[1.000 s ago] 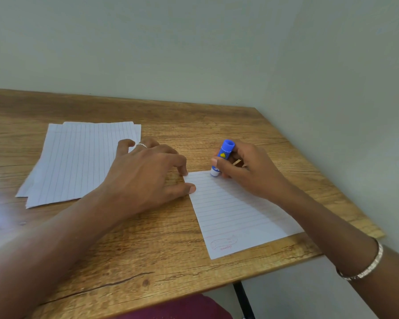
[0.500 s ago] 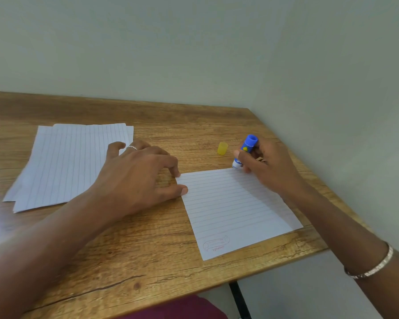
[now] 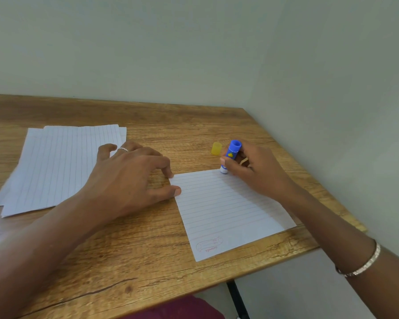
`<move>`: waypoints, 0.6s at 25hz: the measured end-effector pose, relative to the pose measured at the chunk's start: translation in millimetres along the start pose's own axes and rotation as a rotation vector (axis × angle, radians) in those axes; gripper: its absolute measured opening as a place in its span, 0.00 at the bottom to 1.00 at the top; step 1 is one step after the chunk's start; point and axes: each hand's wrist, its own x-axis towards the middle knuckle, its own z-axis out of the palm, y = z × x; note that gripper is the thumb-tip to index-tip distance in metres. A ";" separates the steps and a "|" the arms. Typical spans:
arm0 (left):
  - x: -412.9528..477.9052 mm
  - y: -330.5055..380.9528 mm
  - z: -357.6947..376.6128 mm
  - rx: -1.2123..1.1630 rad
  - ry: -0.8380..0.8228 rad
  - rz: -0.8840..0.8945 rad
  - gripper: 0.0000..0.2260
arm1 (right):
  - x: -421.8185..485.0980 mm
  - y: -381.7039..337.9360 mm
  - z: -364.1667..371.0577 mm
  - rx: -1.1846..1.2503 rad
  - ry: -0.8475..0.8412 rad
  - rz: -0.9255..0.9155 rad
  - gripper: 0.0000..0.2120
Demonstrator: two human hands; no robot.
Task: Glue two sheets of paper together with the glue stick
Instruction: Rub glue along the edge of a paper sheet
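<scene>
Blue glue stick point(image 3: 232, 155), pinched in the right hand point(image 3: 253, 169), stands tip-down at the far edge of the lined sheet point(image 3: 228, 210), seemingly touching it. Left hand point(image 3: 129, 178), fingers loosely bent, pins the far-left corner. Pinned only there, the paper may swivel or wrinkle under a stroke. Yellow cap point(image 3: 216, 148) sits just beyond; spare sheets point(image 3: 60, 166) lie well left.

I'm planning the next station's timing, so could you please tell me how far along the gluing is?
Done: the yellow cap is off and stands on the table. In hand: the right hand grips the glue stick, tip on the far edge of the single sheet, while the left hand presses its left edge. Left: no second sheet from the stack is laid on yet.
</scene>
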 end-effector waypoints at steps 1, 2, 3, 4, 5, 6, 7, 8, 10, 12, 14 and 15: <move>0.0 0.1 -0.2 0.003 0.002 -0.001 0.24 | -0.3 3.1 -2.8 -0.007 0.004 0.017 0.07; 0.0 0.3 -0.2 0.006 0.003 0.000 0.25 | -0.5 6.5 -5.9 -0.015 0.007 0.039 0.07; 0.2 0.5 -0.1 0.008 0.001 0.000 0.26 | 0.0 9.8 -9.1 -0.020 0.006 0.063 0.07; 0.2 0.4 -0.1 0.009 0.000 0.000 0.27 | 0.1 12.9 -12.2 -0.028 0.008 0.084 0.07; 0.4 0.5 -0.2 0.009 -0.002 0.000 0.27 | 0.0 16.0 -15.3 -0.042 0.017 0.098 0.07; 0.2 0.1 -0.3 0.011 -0.002 0.000 0.27 | -0.1 18.7 -17.6 -0.059 0.037 0.108 0.07; 0.2 -0.2 -0.5 0.014 -0.002 0.001 0.26 | -0.5 20.6 -19.6 -0.072 0.067 0.115 0.08; 0.3 -0.6 -0.3 0.017 -0.003 0.001 0.25 | -1.2 20.9 -20.5 -0.069 0.099 0.121 0.09; 0.6 -1.3 0.1 0.016 -0.003 0.001 0.25 | -2.0 16.7 -19.1 -0.024 0.130 0.108 0.10; 0.4 -1.2 0.2 0.012 -0.002 0.001 0.25 | -1.8 12.2 -14.5 -0.007 0.084 0.071 0.10; 0.2 -1.4 0.2 0.009 0.002 0.001 0.25 | -1.9 11.2 -11.1 -0.015 0.039 0.062 0.09; 0.3 -1.7 0.2 0.008 0.003 0.000 0.25 | -1.5 12.7 -11.6 -0.020 0.035 0.071 0.08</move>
